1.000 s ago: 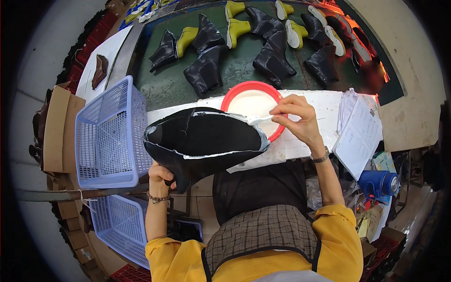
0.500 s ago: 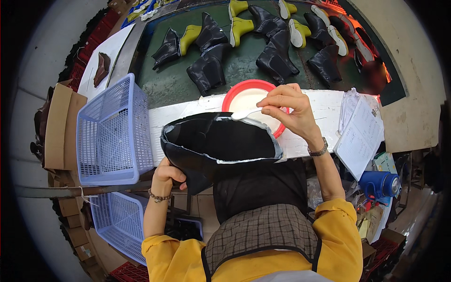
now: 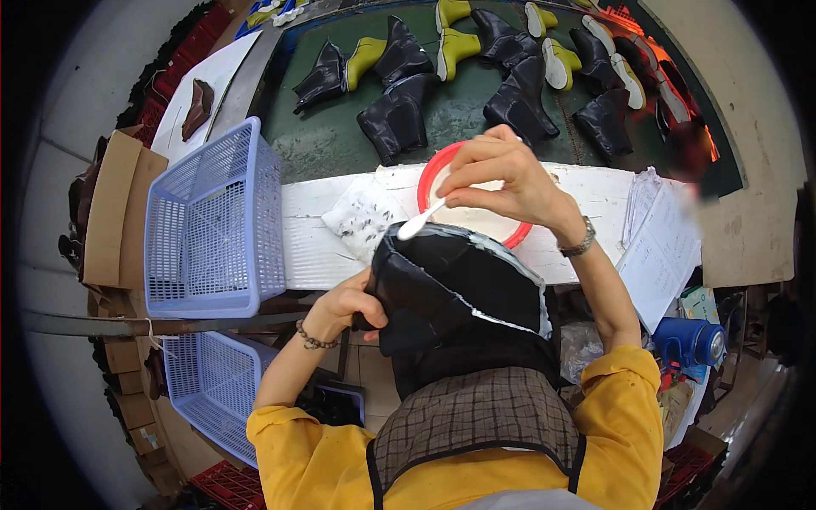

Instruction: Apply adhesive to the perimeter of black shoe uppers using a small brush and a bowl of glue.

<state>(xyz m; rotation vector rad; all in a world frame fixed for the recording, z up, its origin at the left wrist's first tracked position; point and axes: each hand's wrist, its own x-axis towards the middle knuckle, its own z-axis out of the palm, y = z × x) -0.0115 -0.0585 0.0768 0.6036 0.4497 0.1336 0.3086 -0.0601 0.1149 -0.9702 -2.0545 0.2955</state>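
Observation:
My left hand point(image 3: 350, 306) is closed on a black boot upper point(image 3: 412, 285), its fingers gripping the left side. The upper is tilted above my lap, opening toward me, with a band of white paste along much of its open edge. In my right hand point(image 3: 518, 183) a slim white applicator with a rounded, spoon-like end point(image 3: 418, 223) is pinched between thumb and fingers. Its tip meets the far left part of the edge. Just behind is a red-rimmed bowl point(image 3: 424, 180) of whitish liquid, partly covered by my right hand.
Black and yellow-green boots point(image 3: 395, 115) lie on a green work surface point(image 3: 314, 144) beyond the white ledge point(image 3: 310, 246). A marked white sheet point(image 3: 365, 212) lies there. Blue baskets point(image 3: 255, 212) stand left; papers point(image 3: 659, 242) and a blue flask point(image 3: 688, 342) are right.
The boot upper has turned and shifted right with my left hand, uncovering the marked sheet. The applicator's tip has moved from the far edge's middle to its left end.

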